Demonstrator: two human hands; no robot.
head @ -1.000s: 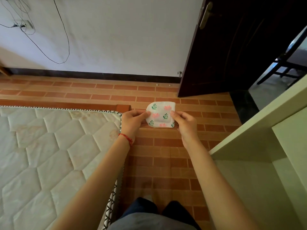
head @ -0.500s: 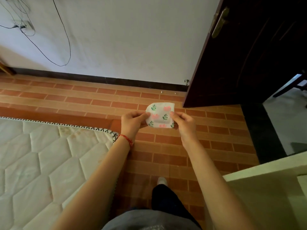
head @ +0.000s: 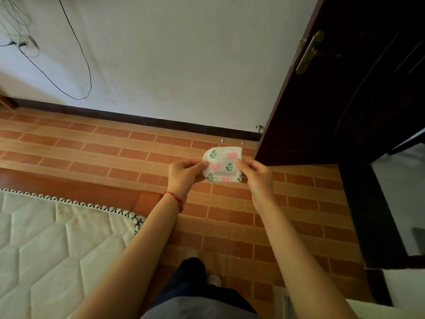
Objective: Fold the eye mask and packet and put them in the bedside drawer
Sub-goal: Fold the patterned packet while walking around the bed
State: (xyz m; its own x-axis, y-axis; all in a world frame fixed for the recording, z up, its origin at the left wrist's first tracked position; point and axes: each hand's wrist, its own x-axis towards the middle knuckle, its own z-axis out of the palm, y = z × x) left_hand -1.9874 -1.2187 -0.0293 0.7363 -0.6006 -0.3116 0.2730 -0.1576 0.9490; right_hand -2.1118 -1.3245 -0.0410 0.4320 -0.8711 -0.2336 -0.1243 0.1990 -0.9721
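A folded white eye mask point(head: 222, 163) with pink tulips and green sprigs is held up in the air in front of me, above the tiled floor. My left hand point(head: 185, 172) pinches its left edge and my right hand point(head: 255, 174) pinches its right edge. A squarish raised shape shows through the lower half of the mask; I cannot tell whether that is the packet. No drawer is in view.
A quilted white mattress point(head: 53, 249) on a wooden bed frame point(head: 76, 186) lies at the lower left. A dark open door point(head: 345, 88) stands at the right, with a dark threshold below it. Cables point(head: 76, 54) hang on the white wall. My leg and foot point(head: 195, 270) stand on the orange floor.
The view has swung left and up: the pale green cabinet at the right has left the frame and the door fills more of it. Both hands keep the same pinch on the mask.
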